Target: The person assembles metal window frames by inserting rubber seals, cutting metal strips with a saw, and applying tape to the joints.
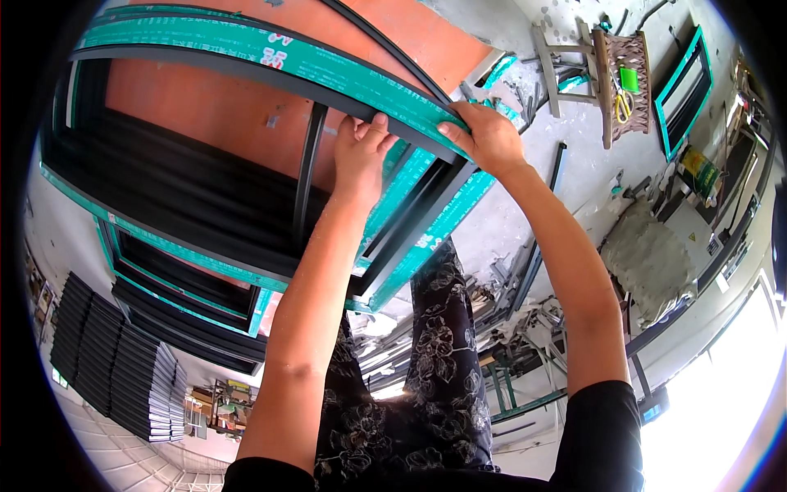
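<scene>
Over an orange surface (418, 34) sits a green-filmed black frame (309, 176) — right fingers (452, 134) gripping it, left fingers (377, 127) touching, grip unclear.

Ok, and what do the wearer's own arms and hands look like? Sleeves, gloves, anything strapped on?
Left hand and right hand are both ungloved, fingers uncovered. Nothing visible strapped to either wrist, no cables. Forearms bare. Short sleeves, plain black, end above the elbows; no markings visible on them.
</scene>
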The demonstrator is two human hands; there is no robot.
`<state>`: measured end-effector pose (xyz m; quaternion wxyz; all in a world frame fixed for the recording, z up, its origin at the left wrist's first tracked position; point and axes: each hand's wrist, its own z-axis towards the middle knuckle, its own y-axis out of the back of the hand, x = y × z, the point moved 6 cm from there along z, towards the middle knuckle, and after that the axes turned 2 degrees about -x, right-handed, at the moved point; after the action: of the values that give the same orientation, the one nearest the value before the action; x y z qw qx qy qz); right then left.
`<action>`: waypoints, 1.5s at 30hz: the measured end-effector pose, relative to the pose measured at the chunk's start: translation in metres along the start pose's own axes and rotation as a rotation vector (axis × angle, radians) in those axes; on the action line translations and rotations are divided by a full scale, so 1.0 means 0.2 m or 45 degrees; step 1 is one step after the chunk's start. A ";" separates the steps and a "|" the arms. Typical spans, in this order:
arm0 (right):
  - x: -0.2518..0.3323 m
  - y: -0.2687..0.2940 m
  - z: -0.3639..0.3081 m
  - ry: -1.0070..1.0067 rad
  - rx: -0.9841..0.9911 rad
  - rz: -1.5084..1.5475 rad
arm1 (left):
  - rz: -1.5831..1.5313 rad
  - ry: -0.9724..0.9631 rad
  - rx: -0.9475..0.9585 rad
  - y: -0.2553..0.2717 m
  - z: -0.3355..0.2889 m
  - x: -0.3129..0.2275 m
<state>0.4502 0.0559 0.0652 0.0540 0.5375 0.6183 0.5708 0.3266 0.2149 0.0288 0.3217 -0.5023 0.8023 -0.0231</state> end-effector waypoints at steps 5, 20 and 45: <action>-0.03 -0.01 -0.01 0.003 -0.028 0.000 | -0.087 0.006 0.141 -0.01 0.00 -0.01; 0.00 0.01 -0.02 0.105 -0.178 0.016 | -0.137 -0.025 0.240 0.03 -0.02 0.02; 0.07 0.01 -0.06 0.161 -0.100 -0.044 | 0.220 -0.128 0.231 0.03 0.04 0.02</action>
<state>0.4365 0.0580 0.0784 0.0457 0.4871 0.6068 0.6264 0.3248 0.2168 0.0194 0.4064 -0.4006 0.8201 -0.0426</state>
